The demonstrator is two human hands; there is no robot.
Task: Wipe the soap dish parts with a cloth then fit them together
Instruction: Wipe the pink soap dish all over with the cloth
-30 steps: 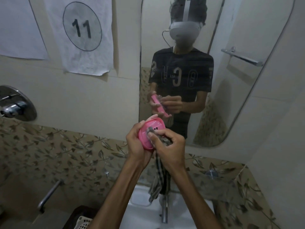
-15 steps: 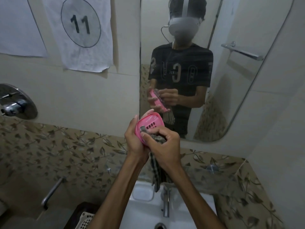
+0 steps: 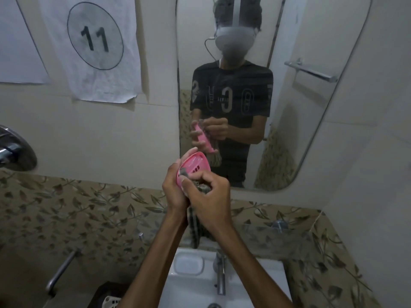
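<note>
A pink slotted soap dish part [image 3: 195, 166] is held up in front of the mirror, tilted with its hollow side toward me. My left hand [image 3: 174, 190] grips it from behind and below, fingertips curled over its left rim. My right hand [image 3: 209, 196] holds a dark striped cloth [image 3: 195, 227] bunched in its fingers and presses it against the dish's lower inside. The rest of the cloth hangs down between my forearms over the basin. Any other dish part is out of sight.
A white washbasin [image 3: 191, 285] with a chrome tap [image 3: 220, 274] lies below my arms. A mirror [image 3: 289, 96] on the wall reflects me. A wall valve [image 3: 13, 150] sits at the left, a metal pipe [image 3: 62, 270] lower left, a dark basket [image 3: 106, 296] beside the basin.
My right hand has slid the cloth down toward the lower end of the pink dish, baring more of the slotted inside. My view has tipped downward, showing more of the basin.
</note>
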